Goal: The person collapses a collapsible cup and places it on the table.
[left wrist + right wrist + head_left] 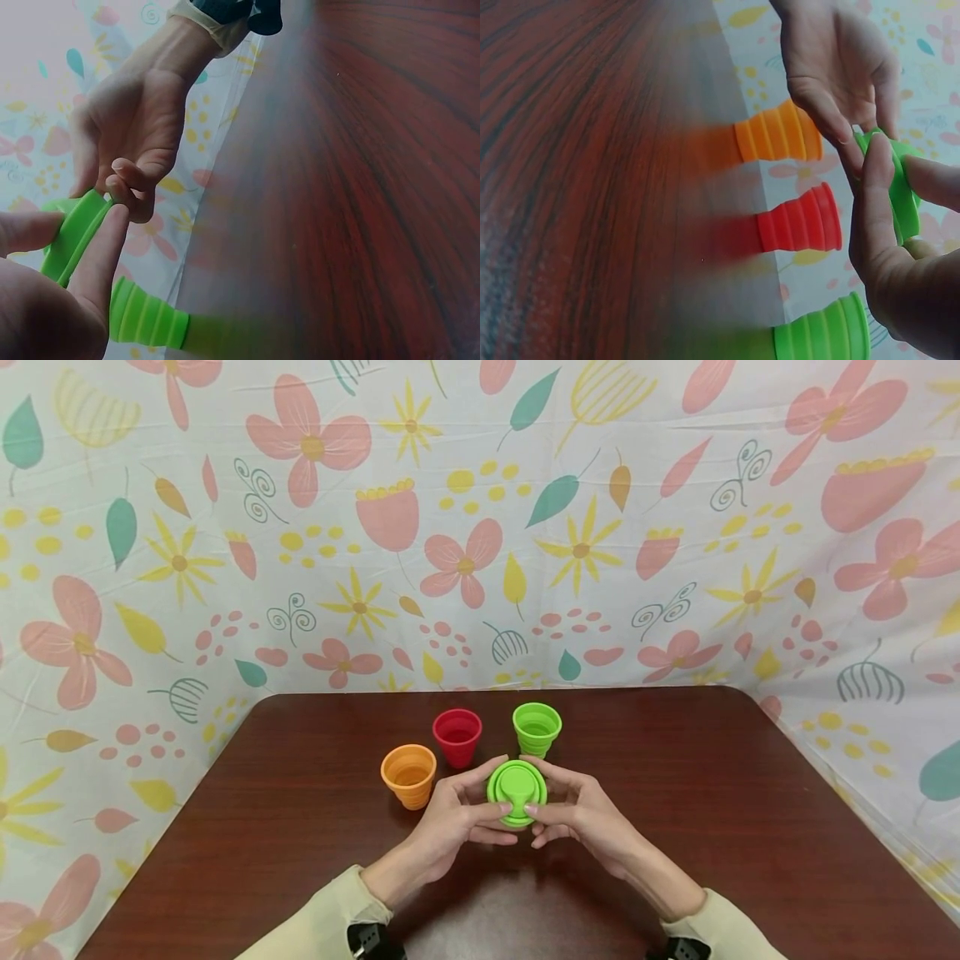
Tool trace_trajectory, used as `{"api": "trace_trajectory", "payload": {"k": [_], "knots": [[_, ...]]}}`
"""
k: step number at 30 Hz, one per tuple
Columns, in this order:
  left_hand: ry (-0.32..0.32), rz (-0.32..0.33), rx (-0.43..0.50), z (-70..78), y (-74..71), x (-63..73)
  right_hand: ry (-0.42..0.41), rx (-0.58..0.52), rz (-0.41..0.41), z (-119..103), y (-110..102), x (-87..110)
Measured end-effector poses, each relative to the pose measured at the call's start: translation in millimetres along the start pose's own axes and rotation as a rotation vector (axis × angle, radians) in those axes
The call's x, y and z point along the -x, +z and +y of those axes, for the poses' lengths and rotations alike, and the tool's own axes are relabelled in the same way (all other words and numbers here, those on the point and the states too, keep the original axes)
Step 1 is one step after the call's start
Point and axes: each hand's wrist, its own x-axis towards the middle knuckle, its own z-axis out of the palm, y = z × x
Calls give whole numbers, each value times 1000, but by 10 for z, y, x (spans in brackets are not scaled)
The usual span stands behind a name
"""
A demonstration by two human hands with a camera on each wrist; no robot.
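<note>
In front of me, both hands hold a green round lid with ringed edges and a raised tab in its middle, off the table. My left hand pinches its left side between thumb and fingers. On the opposite side, my right hand grips it the same way, with its thumb on the face near the tab. From the side, in the right wrist view, the lid looks like a thick disc. Just behind the hands stands a green ribbed cup, upright with its mouth up.
A red cup and an orange cup stand upright to the left of the green cup, the orange one nearest my left hand. All rest on a dark brown wooden table. A flower-print cloth hangs behind it.
</note>
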Motion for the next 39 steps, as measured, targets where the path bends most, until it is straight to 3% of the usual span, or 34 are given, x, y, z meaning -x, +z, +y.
{"api": "trace_trajectory", "payload": {"k": [28, 39], "knots": [[38, 124, -44, -12, 64, -11, -34, -19, 24, 19, 55, -44], [36, 137, -50, -22, 63, -17, -53, -21, 23, 26, 69, -54]]}}
